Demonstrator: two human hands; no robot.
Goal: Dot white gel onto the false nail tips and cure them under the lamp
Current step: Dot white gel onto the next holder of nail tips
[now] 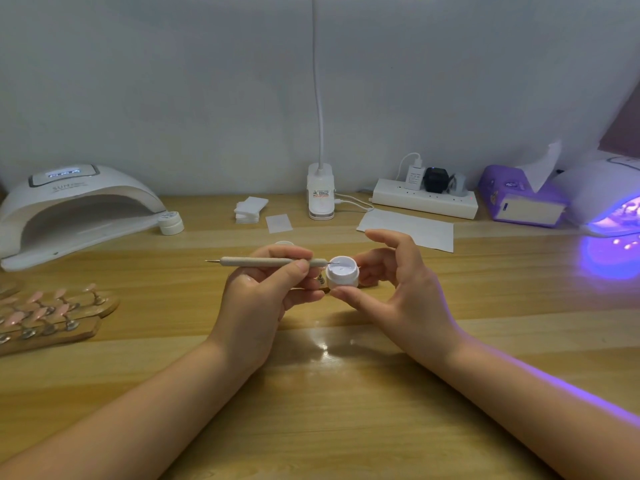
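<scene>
The task looks early: the left hand (pixel 266 289) pinches a dotting tool (pixel 273 261) whose tip dips into the open white gel pot (pixel 342 271), which the right hand (pixel 388 282) pinches between thumb and fingers, near the worktop's (pixel 346 410) middle. The false nail tips (pixel 41 311) sit on wooden holders at the left edge; I cannot tell if any are dotted. Dotting and curing seem left. One lamp (pixel 76 206) stands at the back left corner, another lamp (pixel 609 199) glows purple at the right edge; open worktop lies in front.

Left hand (pixel 266 296) pinching; right hand (pixel 391 289) cupped
</scene>
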